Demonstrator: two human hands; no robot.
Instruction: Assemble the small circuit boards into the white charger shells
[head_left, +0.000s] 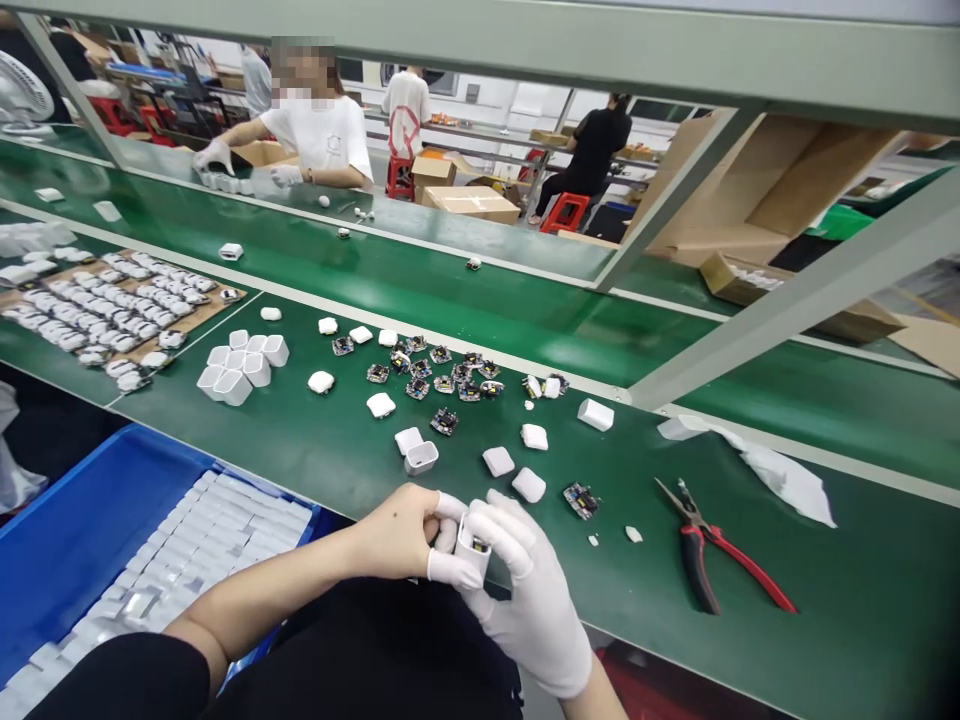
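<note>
Between both hands, at the near edge of the green bench, is a white plastic housing (471,545) with a bit of circuit board showing in its opening. My left hand (409,535), with white covers on some fingers, is closed around the housing's left side. White-gloved, my right hand (525,585) grips it from the right, fingers over the top. Just beyond lie two white housings (421,458), white caps (529,485) and a loose circuit board (444,421). Another circuit board (582,500) lies to the right. The housing's underside is hidden by the fingers.
Red-handled pliers (697,540) lie open at right, near a crumpled white sheet (787,480). Several boards (442,383) cluster mid-bench. At left are grouped housings (234,385), a cardboard sheet (199,312) of assemblies and a blue bin (150,470). Across the belt sits a person (322,140).
</note>
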